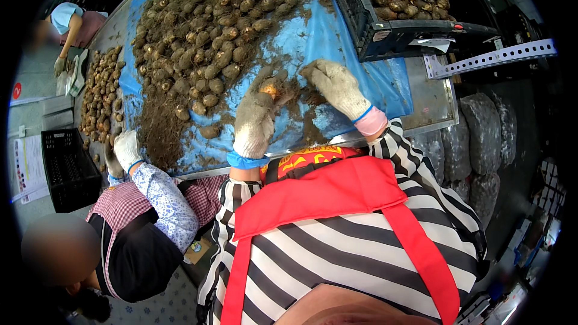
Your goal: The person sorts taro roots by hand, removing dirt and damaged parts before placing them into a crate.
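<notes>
One brown tuber (pixel 270 90), showing an orange patch, sits in the gloved left hand (pixel 253 119), whose fingers are clamped around it just above the near part of a blue sheet (pixel 310 27). Just to its right, the gloved right hand (pixel 337 88) points inward with its fingers close together; whether they pinch anything cannot be told. Both gloves are white knit darkened with dirt, with a blue band at each wrist.

Beyond the left hand, a large pile of tubers (pixel 198 48) spreads over the sheet, and loose soil and root fibres (pixel 162 129) lie along its near left side. Under the sheet is a grey metal surface (pixel 438 99). At its far right stands a black crate (pixel 373 31) holding more tubers, with a white perforated bar (pixel 494 64) beside it.

A smaller heap of tubers (pixel 101 93) lies on the left, near a co-worker's gloved hand (pixel 127 150) and another black crate (pixel 69 168). Farther up, a second co-worker (pixel 67 19) bends forward. Filled clear bags (pixel 481 135) are stacked at right.
</notes>
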The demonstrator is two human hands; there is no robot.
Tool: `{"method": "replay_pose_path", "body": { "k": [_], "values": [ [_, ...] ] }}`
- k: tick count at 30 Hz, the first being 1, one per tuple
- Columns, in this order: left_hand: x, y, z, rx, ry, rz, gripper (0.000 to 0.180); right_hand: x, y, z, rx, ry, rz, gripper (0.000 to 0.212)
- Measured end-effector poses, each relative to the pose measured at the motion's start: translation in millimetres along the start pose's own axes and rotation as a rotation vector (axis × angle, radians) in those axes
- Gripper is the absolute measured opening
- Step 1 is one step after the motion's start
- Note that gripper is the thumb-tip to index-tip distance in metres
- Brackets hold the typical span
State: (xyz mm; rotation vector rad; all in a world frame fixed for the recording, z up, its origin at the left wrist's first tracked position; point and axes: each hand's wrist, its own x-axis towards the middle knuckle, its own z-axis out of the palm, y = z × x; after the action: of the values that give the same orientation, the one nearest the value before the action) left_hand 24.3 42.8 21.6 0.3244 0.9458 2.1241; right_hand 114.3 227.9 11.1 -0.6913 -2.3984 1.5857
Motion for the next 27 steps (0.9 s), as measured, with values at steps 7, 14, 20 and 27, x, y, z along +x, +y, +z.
{"method": "replay_pose_path", "body": {
  "k": [7, 14, 20, 27],
  "values": [
    [1.7, -4.8, -0.7, 0.016, -0.001, -0.086, 0.064, -12.8, -19.3, 24.4, -0.159, 0.21, -0.595, 0.034],
    [1.9, -3.5, 0.7, -0.073, 0.033, -0.096, 0.068, 6.3, 17.3, 17.9, -0.337, 0.157, -0.26, 0.016],
    [1.9, -7.8, -0.1, -0.101, 0.018, -0.054, 0.063, -7.2, -18.1, 8.1, -0.171, 0.124, -0.384, 0.028],
    [2.2, -6.7, 0.6, 0.113, 0.06, -0.056, 0.068, -11.0, -24.7, 27.5, -0.235, 0.196, -0.46, 0.018]
  ]
}}
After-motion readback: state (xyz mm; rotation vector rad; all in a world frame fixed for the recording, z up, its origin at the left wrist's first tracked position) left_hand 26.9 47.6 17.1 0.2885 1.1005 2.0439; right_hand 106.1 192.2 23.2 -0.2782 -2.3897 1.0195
